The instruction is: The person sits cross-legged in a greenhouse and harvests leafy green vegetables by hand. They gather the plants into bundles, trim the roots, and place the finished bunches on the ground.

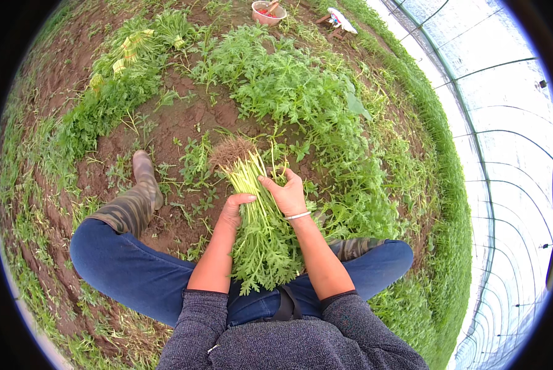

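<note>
A bunch of leafy greens [251,203] with pale stems lies between my hands, its brown roots [232,151] pointing away from me and its leaves over my lap. My left hand [236,207] grips the stems from the left, thumb across them. At the bunch's right side is my right hand [285,188], wearing a pale bracelet on the wrist, its thumb against the stems and its fingers curled around a few thin stalks; how firmly they are held is hard to see. Ahead to the left, tied bunches of greens [131,51] lie in a row.
Loose or growing greens [295,78] spread ahead and to the right. Farther off are a pink basin [269,13] with red items inside and a small stool [340,22] with a pale cover. My booted foot [144,175] rests on soil at left. A ribbed plastic greenhouse wall [498,138] curves along the right.
</note>
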A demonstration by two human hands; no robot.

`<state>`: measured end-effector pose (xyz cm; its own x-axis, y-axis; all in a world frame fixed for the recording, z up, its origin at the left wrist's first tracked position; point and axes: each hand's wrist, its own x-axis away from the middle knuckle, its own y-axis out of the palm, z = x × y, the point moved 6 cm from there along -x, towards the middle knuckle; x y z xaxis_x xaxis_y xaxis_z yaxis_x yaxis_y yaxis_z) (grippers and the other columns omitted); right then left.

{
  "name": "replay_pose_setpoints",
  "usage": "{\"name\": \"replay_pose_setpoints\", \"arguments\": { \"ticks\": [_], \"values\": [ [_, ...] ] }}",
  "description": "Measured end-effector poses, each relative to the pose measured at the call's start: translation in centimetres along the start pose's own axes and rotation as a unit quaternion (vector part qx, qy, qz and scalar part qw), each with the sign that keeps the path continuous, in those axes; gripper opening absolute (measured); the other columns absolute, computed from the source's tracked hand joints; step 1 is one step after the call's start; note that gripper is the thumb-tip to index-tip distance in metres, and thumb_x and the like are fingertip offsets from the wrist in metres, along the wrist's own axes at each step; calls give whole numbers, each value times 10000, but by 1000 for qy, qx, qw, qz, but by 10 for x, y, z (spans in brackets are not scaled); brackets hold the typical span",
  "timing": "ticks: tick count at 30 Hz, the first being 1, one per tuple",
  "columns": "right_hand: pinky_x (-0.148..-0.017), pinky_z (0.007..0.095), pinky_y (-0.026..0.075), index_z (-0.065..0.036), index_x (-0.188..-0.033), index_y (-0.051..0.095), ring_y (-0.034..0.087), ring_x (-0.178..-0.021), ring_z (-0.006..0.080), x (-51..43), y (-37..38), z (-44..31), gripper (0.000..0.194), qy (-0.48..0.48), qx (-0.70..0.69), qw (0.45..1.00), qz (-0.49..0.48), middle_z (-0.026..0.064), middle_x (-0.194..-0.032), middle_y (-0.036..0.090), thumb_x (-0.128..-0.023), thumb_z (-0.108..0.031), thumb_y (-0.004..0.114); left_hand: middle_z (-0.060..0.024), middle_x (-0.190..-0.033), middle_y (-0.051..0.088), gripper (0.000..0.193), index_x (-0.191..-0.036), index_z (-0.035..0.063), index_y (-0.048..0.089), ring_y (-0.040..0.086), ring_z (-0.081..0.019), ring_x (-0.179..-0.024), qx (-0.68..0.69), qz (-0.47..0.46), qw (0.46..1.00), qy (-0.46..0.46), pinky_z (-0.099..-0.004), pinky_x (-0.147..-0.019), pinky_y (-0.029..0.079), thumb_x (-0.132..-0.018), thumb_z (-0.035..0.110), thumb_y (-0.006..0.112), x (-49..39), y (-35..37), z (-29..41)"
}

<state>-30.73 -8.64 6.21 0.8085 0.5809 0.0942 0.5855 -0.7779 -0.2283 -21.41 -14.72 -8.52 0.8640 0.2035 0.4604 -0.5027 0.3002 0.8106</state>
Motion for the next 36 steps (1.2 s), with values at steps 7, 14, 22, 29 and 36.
{"name": "replay_pose_setpoints", "arguments": {
  "ticks": [7,14,22,29,36],
  "values": [
    [-664,228,481,-13,-930,633,603,-704,90,-9,-18,39,121,67,-169,981,68,14,-836,675,-861,-76,709,-158,-1047,672,582,-1179,-41,591,655,-279,-925,40,-44,998,5,-400,-866,543,-629,121,691,-2,9,-1],
    [-674,298,521,-33,-1042,535,594,-753,143,-18,-22,70,127,122,-213,959,144,45,-869,597,-994,-145,498,-159,-1081,662,606,-1219,-31,565,648,-286,-981,71,-111,991,23,-401,-926,522,-644,129,672,-4,21,1],
    [-383,239,203,-126,-928,457,267,-436,78,-10,-54,-2,161,53,-338,929,143,-16,-616,381,-1033,-242,422,-113,-1077,586,641,-1271,0,474,537,-371,-1166,118,-222,963,101,-512,-992,482,-682,187,645,-3,35,22],
    [-693,385,492,-70,-1055,577,609,-807,225,-37,-122,-47,227,-128,644,743,134,96,-855,620,-904,-232,623,-143,-1053,619,627,-1250,-6,488,576,-378,-1111,139,-232,959,91,-512,-980,483,-676,176,663,-4,33,27],
    [-740,341,511,-19,-1035,655,630,-836,248,6,-19,-46,261,-156,279,941,-112,119,-972,620,-785,-87,686,-177,-1135,642,615,-1269,-51,513,639,-284,-1038,61,-165,983,49,-432,-940,530,-701,151,631,-2,32,17]
  ]
}}
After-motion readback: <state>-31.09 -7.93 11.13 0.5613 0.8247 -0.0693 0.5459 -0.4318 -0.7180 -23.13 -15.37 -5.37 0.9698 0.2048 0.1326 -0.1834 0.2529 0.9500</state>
